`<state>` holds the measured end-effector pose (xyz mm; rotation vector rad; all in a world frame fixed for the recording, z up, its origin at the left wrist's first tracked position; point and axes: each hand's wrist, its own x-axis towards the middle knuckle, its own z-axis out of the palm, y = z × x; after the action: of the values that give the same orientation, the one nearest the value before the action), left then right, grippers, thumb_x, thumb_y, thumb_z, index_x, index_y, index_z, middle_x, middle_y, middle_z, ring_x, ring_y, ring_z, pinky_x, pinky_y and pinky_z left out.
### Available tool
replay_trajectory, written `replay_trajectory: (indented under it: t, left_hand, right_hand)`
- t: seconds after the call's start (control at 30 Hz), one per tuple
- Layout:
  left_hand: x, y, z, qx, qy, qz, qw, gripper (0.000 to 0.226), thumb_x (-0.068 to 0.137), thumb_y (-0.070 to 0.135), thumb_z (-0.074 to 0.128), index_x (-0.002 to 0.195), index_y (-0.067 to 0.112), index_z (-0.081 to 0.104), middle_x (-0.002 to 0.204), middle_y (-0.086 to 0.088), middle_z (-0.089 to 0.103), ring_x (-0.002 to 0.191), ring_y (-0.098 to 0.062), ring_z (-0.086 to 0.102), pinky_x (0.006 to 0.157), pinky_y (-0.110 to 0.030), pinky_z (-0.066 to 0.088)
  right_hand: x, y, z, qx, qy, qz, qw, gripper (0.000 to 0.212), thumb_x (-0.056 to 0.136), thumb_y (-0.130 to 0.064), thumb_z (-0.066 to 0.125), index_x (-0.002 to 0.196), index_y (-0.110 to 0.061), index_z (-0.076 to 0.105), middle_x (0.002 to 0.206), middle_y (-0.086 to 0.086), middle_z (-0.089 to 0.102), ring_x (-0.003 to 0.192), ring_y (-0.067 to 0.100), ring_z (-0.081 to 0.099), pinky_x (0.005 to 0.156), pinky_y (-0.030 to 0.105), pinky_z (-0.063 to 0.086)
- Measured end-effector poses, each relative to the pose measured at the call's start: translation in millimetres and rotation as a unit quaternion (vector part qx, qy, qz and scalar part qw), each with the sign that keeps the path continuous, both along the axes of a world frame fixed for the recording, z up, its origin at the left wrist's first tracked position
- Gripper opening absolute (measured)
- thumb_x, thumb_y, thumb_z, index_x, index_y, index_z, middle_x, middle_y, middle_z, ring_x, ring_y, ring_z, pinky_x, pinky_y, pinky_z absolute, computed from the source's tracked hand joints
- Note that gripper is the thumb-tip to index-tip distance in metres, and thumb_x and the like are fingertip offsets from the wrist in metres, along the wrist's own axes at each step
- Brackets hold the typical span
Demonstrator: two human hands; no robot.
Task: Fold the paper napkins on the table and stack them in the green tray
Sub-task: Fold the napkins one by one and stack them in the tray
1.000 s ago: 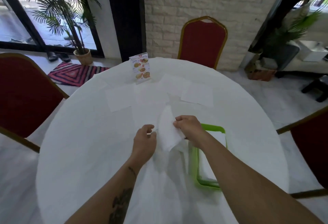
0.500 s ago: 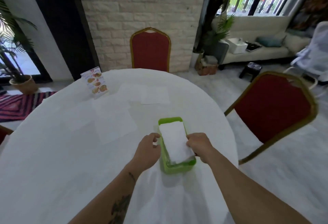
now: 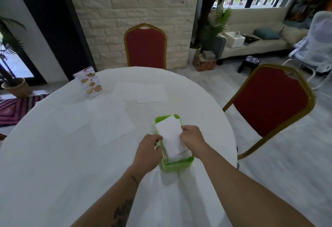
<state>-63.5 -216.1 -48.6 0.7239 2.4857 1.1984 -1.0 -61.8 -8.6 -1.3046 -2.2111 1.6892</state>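
Observation:
A green tray [image 3: 177, 166] stands on the round white table [image 3: 53, 164] near its right edge. A folded white napkin [image 3: 170, 135] lies on top of a stack inside the tray. My right hand [image 3: 192, 136] pinches the napkin's right edge. My left hand [image 3: 148, 150] is at the tray's left rim, fingers curled at the napkin's left edge. Several unfolded napkins lie flat on the table: one [image 3: 111, 128] left of the tray, another [image 3: 71, 120] further left, and two [image 3: 151, 93] at the back.
A menu card stand [image 3: 89, 83] sits at the table's far left. Red chairs stand behind the table [image 3: 145, 47] and to its right [image 3: 269, 101]. A sofa [image 3: 251, 34], plants and a small stool are beyond.
The folded napkin went from above the tablecloth into the green tray, both hands going with it. The camera turned right, so the tray now sits centred.

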Motion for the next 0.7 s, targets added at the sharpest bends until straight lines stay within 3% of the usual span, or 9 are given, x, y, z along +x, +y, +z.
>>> replay_trajectory:
  t: [0.07, 0.13, 0.27, 0.4, 0.5, 0.57, 0.7]
  left_hand:
    - [-2.1, 1.8, 1.3, 0.020, 0.013, 0.019, 1.000, 0.032, 0.084, 0.006, 0.053, 0.110, 0.021, 0.063, 0.104, 0.004, 0.057, 0.091, -0.012, 0.056, 0.083, -0.020, 0.041]
    - [-3.5, 4.5, 1.7, 0.029, 0.021, 0.027, 0.999, 0.032, 0.084, 0.005, 0.052, 0.109, 0.022, 0.063, 0.103, 0.004, 0.057, 0.090, -0.012, 0.057, 0.082, -0.020, 0.041]
    - [-1.1, 8.7, 0.4, 0.020, 0.016, 0.021, 0.999, 0.032, 0.085, 0.006, 0.052, 0.111, 0.022, 0.062, 0.106, 0.004, 0.055, 0.094, -0.014, 0.057, 0.086, -0.023, 0.044]
    - [3.0, 10.7, -2.6, 0.000, 0.024, 0.006, 1.000, 0.034, 0.086, 0.009, 0.054, 0.116, 0.022, 0.061, 0.114, 0.005, 0.051, 0.103, -0.014, 0.054, 0.086, -0.021, 0.039]
    - [3.2, 11.8, -3.6, -0.025, 0.043, -0.001, 0.999, 0.038, 0.086, 0.012, 0.054, 0.122, 0.021, 0.058, 0.124, 0.001, 0.048, 0.114, -0.017, 0.049, 0.094, -0.026, 0.040]
    - [3.6, 12.8, -3.4, -0.045, 0.053, -0.009, 0.998, 0.039, 0.086, 0.016, 0.054, 0.124, 0.020, 0.057, 0.127, -0.001, 0.046, 0.117, -0.022, 0.047, 0.100, -0.036, 0.042]
    - [8.4, 12.5, -3.2, -0.045, 0.059, -0.007, 0.997, 0.040, 0.086, 0.016, 0.053, 0.125, 0.019, 0.055, 0.127, -0.001, 0.046, 0.117, -0.023, 0.047, 0.100, -0.041, 0.043]
  right_hand:
    - [0.0, 3.6, 0.4, -0.018, 0.022, -0.010, 1.000, 0.042, 0.077, 0.004, 0.038, 0.097, -0.008, 0.073, 0.093, 0.008, 0.070, 0.081, 0.021, 0.059, 0.069, 0.030, 0.047]
    - [2.1, 6.9, -3.2, -0.015, 0.014, -0.015, 1.000, 0.042, 0.076, 0.002, 0.036, 0.094, -0.007, 0.073, 0.096, 0.012, 0.072, 0.081, 0.024, 0.060, 0.071, 0.033, 0.049]
    - [5.2, 4.9, -5.3, 0.002, -0.017, 0.010, 1.000, 0.044, 0.067, -0.005, 0.035, 0.094, 0.000, 0.069, 0.086, 0.016, 0.069, 0.073, 0.025, 0.054, 0.064, 0.031, 0.041]
    - [1.1, 3.1, -7.5, 0.012, 0.001, 0.023, 1.000, 0.059, 0.058, -0.011, 0.031, 0.105, 0.006, 0.062, 0.100, 0.028, 0.067, 0.070, 0.021, 0.048, 0.063, 0.033, 0.036]
    - [5.6, 0.9, -0.3, 0.051, -0.033, 0.042, 0.997, 0.031, 0.065, -0.006, 0.038, 0.084, 0.005, 0.060, 0.072, 0.012, 0.056, 0.062, 0.021, 0.042, 0.056, 0.029, 0.032]
    - [8.7, 1.3, 2.3, 0.090, -0.054, 0.044, 0.993, 0.021, 0.064, -0.007, 0.042, 0.075, -0.002, 0.059, 0.070, 0.007, 0.057, 0.059, 0.022, 0.043, 0.051, 0.027, 0.032]
    - [7.5, 6.2, -3.3, 0.080, -0.046, 0.053, 0.994, 0.046, 0.069, -0.009, 0.045, 0.106, -0.007, 0.072, 0.092, 0.006, 0.064, 0.075, 0.021, 0.051, 0.055, 0.023, 0.035]
